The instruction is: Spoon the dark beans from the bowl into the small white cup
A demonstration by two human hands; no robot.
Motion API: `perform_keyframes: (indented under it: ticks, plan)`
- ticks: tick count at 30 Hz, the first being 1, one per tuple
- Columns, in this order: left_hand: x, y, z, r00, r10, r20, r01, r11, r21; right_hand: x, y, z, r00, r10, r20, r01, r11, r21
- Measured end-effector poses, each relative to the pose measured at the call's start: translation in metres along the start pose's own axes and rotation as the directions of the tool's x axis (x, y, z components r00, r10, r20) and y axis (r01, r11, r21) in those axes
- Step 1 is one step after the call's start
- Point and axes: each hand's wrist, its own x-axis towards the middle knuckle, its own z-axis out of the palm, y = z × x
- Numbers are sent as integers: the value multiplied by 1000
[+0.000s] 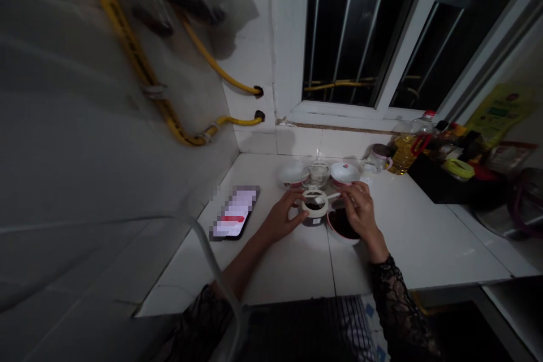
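A small jar (314, 219) with a pale rim and dark contents stands on the white tiled counter. My left hand (281, 218) grips it from the left, thumb and fingers round its rim. Between the fingertips of my right hand (360, 210) is the handle of a small white spoon (333, 195), its head over the jar's mouth. Just right of the jar sits a bowl (348, 241) of dark stuff, partly hidden by my right hand; I cannot make out what the stuff is. Behind the jar are a clear glass vessel (319, 172) and two white bowls, one left (292, 174), one right (345, 172).
A phone (235, 214) with a lit screen lies to the left, near a white cable (207, 249). At the back right stand a glass mug (377, 159), an oil bottle (403, 153) and a black box (436, 178) of condiments. A window (352, 28) is behind the counter.
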Motion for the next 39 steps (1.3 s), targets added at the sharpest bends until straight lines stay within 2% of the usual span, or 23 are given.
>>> perform_keyframes:
  ticks: [1,3,6,8,12,14,17,22,25,28,33,39]
  plan:
    - [0,0,0,1000,-1,1,1,1000,0,-2,5,-4,995,80,-60,-80,997,2]
    - [0,0,0,1000,-1,3,1,1000,4,-6,16,-12,955,261,-141,-262,965,6]
    - [0,0,-1,1000,1,0,-1,1000,5,-12,31,-18,902,416,-112,-421,907,-22]
    - [0,1,-1,1000,2,1,-2,1000,2,-14,35,-18,897,440,-33,-442,895,-68]
    - [0,1,0,1000,4,-4,-4,1000,4,-12,33,-13,897,404,177,-392,914,-103]
    - [0,0,0,1000,4,-4,-4,1000,7,-10,31,-11,873,418,250,-418,907,-54]
    - [0,-1,0,1000,7,-3,-7,1000,9,-8,30,-11,819,488,302,-527,848,58]
    - [0,-1,0,1000,11,-3,-11,1000,9,-9,31,-11,712,642,284,-697,694,180]
    - [0,0,0,1000,9,-4,-9,1000,2,-8,32,-13,680,687,257,-733,636,240]
    - [0,0,0,1000,5,-9,-6,1000,-6,-7,32,-14,676,703,222,-735,621,273]
    - [0,0,0,1000,13,-6,-13,1000,2,-8,33,-16,691,699,186,-721,646,250]
    - [-1,-1,0,1000,5,-9,-5,1000,9,-8,32,-17,673,719,172,-735,627,258]
